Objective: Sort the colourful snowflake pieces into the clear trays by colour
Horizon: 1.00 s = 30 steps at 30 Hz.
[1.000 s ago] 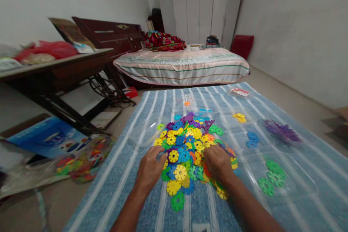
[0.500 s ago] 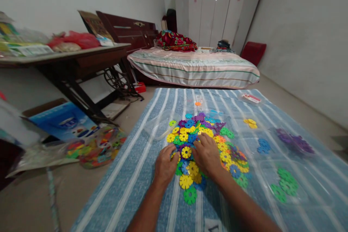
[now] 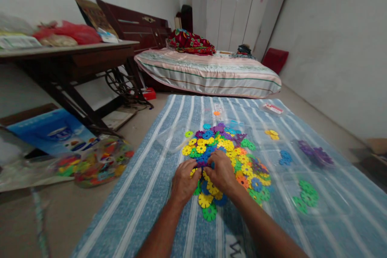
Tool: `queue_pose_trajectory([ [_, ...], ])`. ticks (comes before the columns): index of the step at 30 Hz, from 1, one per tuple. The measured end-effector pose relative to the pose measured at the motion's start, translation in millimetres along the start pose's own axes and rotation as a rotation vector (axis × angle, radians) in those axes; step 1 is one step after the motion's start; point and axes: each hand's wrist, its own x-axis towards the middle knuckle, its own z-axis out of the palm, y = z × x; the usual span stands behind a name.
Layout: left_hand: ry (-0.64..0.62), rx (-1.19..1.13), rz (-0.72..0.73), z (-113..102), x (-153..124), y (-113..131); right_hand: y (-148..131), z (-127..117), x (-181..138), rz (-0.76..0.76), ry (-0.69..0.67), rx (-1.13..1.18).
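Observation:
A heap of notched plastic discs (image 3: 222, 144) in yellow, blue, green, purple and orange lies on a striped blue cloth (image 3: 145, 169). At the heap's left near side, my left hand (image 3: 184, 179) is closed, with a yellow notched disc (image 3: 192, 172) showing between thumb and fingers. My right hand (image 3: 222, 172) rests over the middle of the heap with its fingers curled down; blue shows beside its fingertips, but what they grip is hidden. The two thumbs nearly meet. Nearest to me lies a green disc (image 3: 209, 212).
To the right, clear plastic trays hold green discs (image 3: 308, 193), blue discs (image 3: 285, 157), yellow discs (image 3: 272, 134) and purple discs (image 3: 316, 153). A clear lid or tray (image 3: 169, 139) lies left of the heap. A sewing-machine table (image 3: 99, 48) stands left, a bed (image 3: 211, 70) beyond.
My right hand has shifted left toward my left hand, uncovering orange and yellow discs on its right. The yellow disc stays at my left hand. The camera view has turned slightly right.

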Motion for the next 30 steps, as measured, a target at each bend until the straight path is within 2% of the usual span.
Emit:
queue_pose_trajectory([
  [3,0.006,0.011,0.026,0.0,1.2,0.4,-0.2,-7.0,-3.5,0.091,0.058,0.157],
  [9,0.007,0.046,0.087,-2.9,7.8,-6.0,3.2,-23.1,-10.1,0.161,0.145,0.359],
  [13,-0.014,0.064,0.095,-1.1,12.2,-15.6,19.2,-38.5,-12.8,0.231,0.197,0.560],
  [19,-0.033,0.068,0.048,1.4,13.6,-19.6,50.6,-78.3,-18.7,0.424,0.305,1.051],
  [22,-0.052,0.070,0.017,-0.2,14.4,-16.9,61.1,-91.6,-23.4,0.527,0.350,1.121],
  [25,-0.076,0.064,-0.012,-2.3,15.9,-14.8,67.2,-93.7,-27.5,0.589,0.356,1.165],
  [30,-0.083,0.044,-0.043,-2.3,17.4,-17.4,77.3,-94.8,-29.8,0.563,0.362,1.149],
])
